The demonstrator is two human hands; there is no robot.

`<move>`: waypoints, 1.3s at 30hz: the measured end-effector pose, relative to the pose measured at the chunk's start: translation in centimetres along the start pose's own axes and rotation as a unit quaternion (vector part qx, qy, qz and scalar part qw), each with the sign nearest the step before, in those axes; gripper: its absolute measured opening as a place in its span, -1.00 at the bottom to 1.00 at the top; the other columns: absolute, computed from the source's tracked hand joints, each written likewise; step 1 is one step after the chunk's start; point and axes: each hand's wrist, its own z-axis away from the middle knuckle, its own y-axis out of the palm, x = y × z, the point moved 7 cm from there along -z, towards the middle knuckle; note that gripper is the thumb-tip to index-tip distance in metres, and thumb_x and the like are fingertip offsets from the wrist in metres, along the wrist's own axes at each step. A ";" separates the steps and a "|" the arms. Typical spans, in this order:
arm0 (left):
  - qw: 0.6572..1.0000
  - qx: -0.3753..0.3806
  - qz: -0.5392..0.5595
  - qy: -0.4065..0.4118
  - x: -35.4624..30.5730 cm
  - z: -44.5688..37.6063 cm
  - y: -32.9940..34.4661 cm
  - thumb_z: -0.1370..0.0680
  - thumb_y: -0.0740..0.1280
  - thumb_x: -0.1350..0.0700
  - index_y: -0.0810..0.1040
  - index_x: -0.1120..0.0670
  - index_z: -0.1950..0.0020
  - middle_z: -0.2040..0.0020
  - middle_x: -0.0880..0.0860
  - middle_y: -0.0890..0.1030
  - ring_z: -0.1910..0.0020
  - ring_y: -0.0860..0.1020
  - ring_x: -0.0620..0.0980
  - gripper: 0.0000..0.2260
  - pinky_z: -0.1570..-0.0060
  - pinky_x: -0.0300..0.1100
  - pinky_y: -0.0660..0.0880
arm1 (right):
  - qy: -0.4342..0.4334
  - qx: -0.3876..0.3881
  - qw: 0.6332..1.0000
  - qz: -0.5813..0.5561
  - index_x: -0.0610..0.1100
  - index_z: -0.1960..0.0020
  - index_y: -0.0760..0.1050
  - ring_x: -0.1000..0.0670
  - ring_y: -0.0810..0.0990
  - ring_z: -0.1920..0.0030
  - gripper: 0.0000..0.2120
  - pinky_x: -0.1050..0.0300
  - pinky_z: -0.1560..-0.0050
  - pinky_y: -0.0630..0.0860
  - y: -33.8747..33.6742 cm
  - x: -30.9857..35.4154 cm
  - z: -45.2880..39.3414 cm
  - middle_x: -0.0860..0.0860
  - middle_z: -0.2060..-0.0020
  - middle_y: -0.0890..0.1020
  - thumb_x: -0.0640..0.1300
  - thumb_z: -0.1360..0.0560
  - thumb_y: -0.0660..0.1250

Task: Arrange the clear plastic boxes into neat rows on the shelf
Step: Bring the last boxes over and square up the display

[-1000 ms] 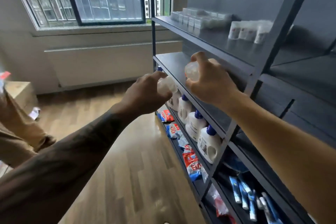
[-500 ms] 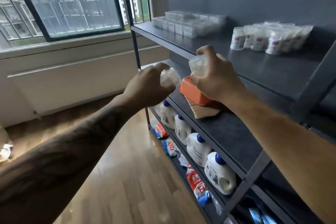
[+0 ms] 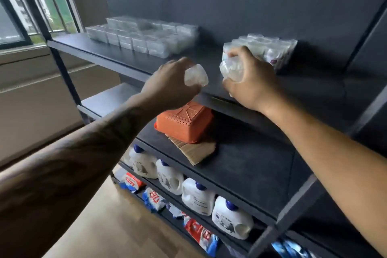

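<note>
Head view: single wide-angle camera, worn at head height, aimed forward and slightly down.
The dark shelf [image 3: 240, 88] unit is faced obliquely at arm's reach, receding toward the window [image 3: 31, 6] at left; both forearms are seen entering from the lower edge; lower tiers are viewed from above. No second view is given.

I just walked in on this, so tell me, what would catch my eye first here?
Two hands raised at the top shelf: the left hand grips a clear plastic box, and the right hand grips another clear box. Rows of clear boxes sit further left on that shelf. One shelf down, an orange basket lies upside down on cardboard.
</note>
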 end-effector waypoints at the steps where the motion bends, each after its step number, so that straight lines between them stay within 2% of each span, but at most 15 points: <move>1: 1.000 0.011 0.001 0.016 0.3 -1.3 0.3 -0.49 0.42 -0.15 0.45 -0.10 -0.46 -0.34 0.00 0.58 -0.29 0.53 0.08 -0.46 -0.21 0.07 0.53 | 0.019 -0.001 1.000 0.006 0.13 -0.37 0.37 -0.10 0.59 -0.06 -0.51 0.13 -0.02 0.46 0.1 -0.3 -0.6 -0.08 -0.19 0.55 -0.03 -0.48 0.40; 4: 0.996 0.037 0.005 0.075 1.4 -5.6 1.1 -0.49 0.40 -0.14 0.44 -0.11 -0.46 -0.33 0.02 0.57 -0.28 0.53 0.09 -0.46 -0.22 0.09 0.53 | 0.064 -0.017 0.997 0.031 0.18 -0.35 0.40 -0.10 0.60 -0.05 -0.54 0.03 -0.11 0.55 0.2 -0.7 -2.2 -0.05 -0.21 0.52 -0.03 -0.48 0.40; 9: 0.988 0.084 0.021 0.132 3.7 -11.1 3.2 -0.52 0.42 -0.10 0.42 -0.08 -0.49 -0.37 0.05 0.55 -0.31 0.52 0.11 -0.45 -0.19 0.03 0.48 | 0.116 -0.041 0.990 0.068 0.20 -0.30 0.47 -0.08 0.50 -0.12 -0.56 0.17 -0.03 0.38 0.7 -1.5 -3.6 0.01 -0.17 0.52 -0.09 -0.47 0.42; 13: 0.984 0.098 0.024 0.144 5.8 -14.2 4.7 -0.55 0.40 -0.11 0.41 -0.08 -0.50 -0.37 0.09 0.54 -0.29 0.53 0.18 -0.47 -0.18 0.05 0.49 | 0.129 -0.042 0.987 0.086 0.19 -0.35 0.49 -0.05 0.52 -0.20 -0.50 0.18 -0.13 0.40 1.8 -2.3 -4.2 0.01 -0.23 0.55 -0.12 -0.45 0.43; 18: 0.984 0.093 0.028 0.152 7.9 -15.8 5.6 -0.57 0.36 -0.15 0.41 -0.07 -0.48 -0.33 0.11 0.55 -0.24 0.56 0.22 -0.50 -0.15 0.12 0.53 | 0.128 -0.053 0.987 0.081 0.21 -0.38 0.48 -0.02 0.51 -0.26 -0.46 0.06 -0.31 0.47 3.0 -2.8 -4.4 0.07 -0.30 0.54 -0.13 -0.45 0.42; 20: 0.984 0.076 0.008 0.160 8.1 -15.9 5.4 -0.55 0.36 -0.18 0.40 -0.05 -0.49 -0.35 0.13 0.54 -0.26 0.54 0.24 -0.46 -0.21 0.15 0.49 | 0.112 -0.069 0.989 0.063 0.20 -0.39 0.51 0.02 0.51 -0.28 -0.46 0.12 -0.33 0.45 3.3 -3.0 -4.4 0.08 -0.30 0.54 -0.16 -0.46 0.41; 23: 0.980 -0.022 -0.028 0.195 6.7 -14.9 4.1 -0.53 0.36 -0.20 0.46 -0.03 -0.45 -0.35 0.12 0.52 -0.28 0.49 0.25 -0.47 -0.28 0.17 0.39 | 0.084 -0.093 0.991 0.042 0.16 -0.39 0.52 0.08 0.52 -0.26 -0.45 0.23 -0.31 0.44 3.4 -3.1 -4.2 0.09 -0.28 0.55 -0.20 -0.46 0.44; 25: 0.966 -0.084 0.035 0.242 4.6 -13.4 3.1 -0.53 0.36 -0.15 0.54 0.02 -0.36 -0.25 0.11 0.56 -0.19 0.52 0.21 -0.55 -0.21 0.09 0.42 | 0.074 -0.106 0.992 0.011 0.17 -0.38 0.49 0.11 0.53 -0.24 -0.44 0.28 -0.25 0.45 3.4 -3.1 -3.9 0.10 -0.25 0.57 -0.20 -0.45 0.46; 26: 0.957 -0.092 0.090 0.260 3.2 -12.6 2.9 -0.53 0.37 -0.10 0.57 0.04 -0.32 -0.18 0.07 0.57 -0.13 0.54 0.16 -0.60 -0.14 0.01 0.45 | 0.073 -0.115 0.991 -0.009 0.17 -0.37 0.48 0.14 0.54 -0.22 -0.43 0.30 -0.21 0.46 3.2 -3.2 -3.6 0.12 -0.22 0.58 -0.20 -0.44 0.48; 29: 0.932 -0.023 0.280 0.229 0.7 -11.7 4.1 -0.50 0.38 -0.05 0.62 -0.01 -0.22 -0.04 -0.10 0.58 0.10 0.58 -0.12 -0.68 0.06 -0.33 0.46 | 0.089 -0.133 0.984 -0.083 0.08 -0.29 0.48 0.15 0.56 -0.23 -0.47 0.21 -0.18 0.51 2.7 -3.9 -3.3 0.16 -0.17 0.61 -0.19 -0.40 0.56; 30: 0.923 0.009 0.328 0.202 0.2 -11.8 5.0 -0.50 0.38 -0.06 0.62 -0.04 -0.20 -0.03 -0.12 0.61 0.18 0.59 -0.16 -0.71 0.10 -0.32 0.49 | 0.100 -0.139 0.979 -0.112 0.05 -0.28 0.48 0.14 0.57 -0.24 -0.48 0.16 -0.20 0.53 2.6 -4.3 -3.2 0.15 -0.17 0.61 -0.18 -0.40 0.58; 32: 0.900 0.065 0.403 0.153 -0.1 -11.7 6.7 -0.50 0.38 -0.07 0.62 -0.05 -0.18 -0.01 -0.10 0.66 0.26 0.63 -0.11 -0.73 0.16 -0.12 0.59 | 0.111 -0.149 0.970 -0.157 0.02 -0.22 0.52 0.14 0.59 -0.21 -0.53 0.12 -0.18 0.56 2.3 -4.8 -3.0 0.12 -0.14 0.64 -0.18 -0.39 0.60; 35: 0.870 0.102 0.465 0.132 -0.3 -11.5 8.0 -0.50 0.41 -0.07 0.61 -0.05 -0.21 0.00 -0.04 0.69 0.22 0.67 0.06 -0.70 0.13 0.13 0.65 | 0.114 -0.163 0.960 -0.198 0.03 -0.17 0.54 0.06 0.64 -0.12 -0.56 0.01 -0.10 0.61 1.8 -5.2 -2.9 0.05 -0.07 0.67 -0.18 -0.35 0.58; 37: 0.839 0.147 0.512 0.109 -0.5 -11.7 8.4 -0.48 0.43 -0.04 0.60 -0.03 -0.26 -0.02 -0.01 0.69 0.18 0.68 0.10 -0.64 0.11 0.14 0.66 | 0.120 -0.169 0.944 -0.258 0.04 -0.17 0.56 -0.01 0.67 -0.02 -0.56 -0.05 0.00 0.62 1.8 -5.4 -2.9 -0.02 -0.04 0.68 -0.18 -0.33 0.54; 39: 0.808 0.205 0.546 0.080 -0.7 -11.9 9.1 -0.44 0.44 0.03 0.59 0.00 -0.29 -0.03 0.04 0.70 0.18 0.65 0.08 -0.59 0.10 0.09 0.65 | 0.122 -0.175 0.914 -0.345 0.05 -0.20 0.55 -0.03 0.65 0.03 -0.53 -0.03 0.02 0.59 1.7 -5.8 -2.9 -0.06 -0.03 0.66 -0.23 -0.33 0.50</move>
